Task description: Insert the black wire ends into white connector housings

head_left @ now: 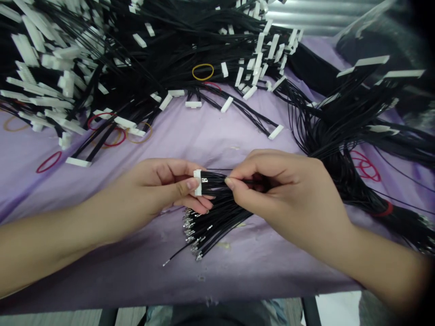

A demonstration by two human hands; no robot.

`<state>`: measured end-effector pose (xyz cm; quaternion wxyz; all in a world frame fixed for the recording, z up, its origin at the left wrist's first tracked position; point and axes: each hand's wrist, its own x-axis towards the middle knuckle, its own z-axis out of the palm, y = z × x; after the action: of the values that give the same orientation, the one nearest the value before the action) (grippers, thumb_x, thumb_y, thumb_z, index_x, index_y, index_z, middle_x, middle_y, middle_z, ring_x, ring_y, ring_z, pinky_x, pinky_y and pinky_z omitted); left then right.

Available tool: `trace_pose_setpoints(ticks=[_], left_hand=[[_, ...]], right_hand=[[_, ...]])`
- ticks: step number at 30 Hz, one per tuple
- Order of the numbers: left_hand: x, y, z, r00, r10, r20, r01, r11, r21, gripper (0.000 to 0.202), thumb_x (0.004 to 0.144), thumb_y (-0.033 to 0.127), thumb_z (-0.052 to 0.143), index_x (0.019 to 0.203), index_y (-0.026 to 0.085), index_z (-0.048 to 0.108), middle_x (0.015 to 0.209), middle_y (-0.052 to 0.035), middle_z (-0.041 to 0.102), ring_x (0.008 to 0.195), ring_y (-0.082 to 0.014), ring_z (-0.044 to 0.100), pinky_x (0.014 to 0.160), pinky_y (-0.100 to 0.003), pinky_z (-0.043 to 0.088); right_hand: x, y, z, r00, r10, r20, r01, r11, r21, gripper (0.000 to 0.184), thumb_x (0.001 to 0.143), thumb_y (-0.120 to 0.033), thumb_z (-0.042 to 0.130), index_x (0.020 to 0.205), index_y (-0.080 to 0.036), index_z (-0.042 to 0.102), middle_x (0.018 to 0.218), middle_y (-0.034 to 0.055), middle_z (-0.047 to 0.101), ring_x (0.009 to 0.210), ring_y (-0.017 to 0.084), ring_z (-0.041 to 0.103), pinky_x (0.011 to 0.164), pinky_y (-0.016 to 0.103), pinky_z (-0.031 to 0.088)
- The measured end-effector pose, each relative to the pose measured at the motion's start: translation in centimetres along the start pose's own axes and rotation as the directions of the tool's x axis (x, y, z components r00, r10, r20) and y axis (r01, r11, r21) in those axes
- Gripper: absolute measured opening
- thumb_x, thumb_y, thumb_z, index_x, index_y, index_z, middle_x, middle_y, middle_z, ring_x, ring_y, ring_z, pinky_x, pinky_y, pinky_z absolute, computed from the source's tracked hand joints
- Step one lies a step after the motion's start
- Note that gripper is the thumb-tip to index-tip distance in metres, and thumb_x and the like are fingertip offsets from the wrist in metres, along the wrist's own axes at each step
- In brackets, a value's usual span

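Two hands (152,190) (288,194) hold a white connector (197,183) upright, black wires (220,217) trailing right.

A lilac cloth (112,271) covers the table, hanging over its front edge above dark legs (108,317). Across the far half of the cloth lie heaps of tangled black wires (142,50) ending in white connectors (275,131), with a thick bundle (336,136) to the right. Red rubber bands (49,162) and a tan rubber band (16,123) lie loose on the cloth near the wires.
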<state>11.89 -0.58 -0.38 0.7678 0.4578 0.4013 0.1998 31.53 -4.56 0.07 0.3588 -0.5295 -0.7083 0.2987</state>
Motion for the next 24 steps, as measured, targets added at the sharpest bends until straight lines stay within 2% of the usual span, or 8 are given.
trace_pose_setpoints(ticks=[12, 18, 24], left_hand=[[0.0, 0.06, 0.06, 1.0, 0.016, -0.016, -0.015, 0.999, 0.035, 0.015, 0.086, 0.006, 0.058, 0.084, 0.012, 0.072, 0.076, -0.0063, 0.073, 0.069, -0.0134, 0.07, 0.066, -0.015, 0.058], [0.06, 0.16, 0.05, 1.0, 0.016, -0.004, -0.016, 0.999, 0.047, 0.014, 0.085, 0.007, 0.059, 0.083, 0.013, 0.071, 0.076, -0.0054, 0.073, 0.068, -0.0132, 0.07, 0.066, -0.015, 0.058], [0.01, 0.2, 0.2, 1.0, 0.004, -0.016, -0.004, 0.999, 0.054, 0.018, 0.086, 0.004, 0.055, 0.084, 0.012, 0.071, 0.075, -0.003, 0.073, 0.068, -0.012, 0.07, 0.067, -0.015, 0.058]], right_hand=[[0.18, -0.03, 0.02, 1.0, -0.027, -0.005, 0.027, 0.999, -0.02, 0.012, 0.075, -0.007, 0.063, 0.065, -0.014, 0.067, 0.062, -0.0051, 0.059, 0.056, 0.002, 0.05, 0.052, 0.016, 0.036], [0.22, -0.04, 0.18, 1.0, -0.022, -0.009, 0.022, 0.997, -0.077, 0.013, 0.072, -0.006, 0.064, 0.061, -0.013, 0.066, 0.058, -0.0058, 0.058, 0.053, 0.001, 0.047, 0.049, 0.015, 0.034], [0.19, -0.13, 0.03, 0.999, -0.047, 0.019, 0.049, 0.991, -0.127, 0.016, 0.077, -0.008, 0.062, 0.063, -0.012, 0.067, 0.057, -0.0045, 0.056, 0.053, 0.001, 0.047, 0.05, 0.015, 0.033]])
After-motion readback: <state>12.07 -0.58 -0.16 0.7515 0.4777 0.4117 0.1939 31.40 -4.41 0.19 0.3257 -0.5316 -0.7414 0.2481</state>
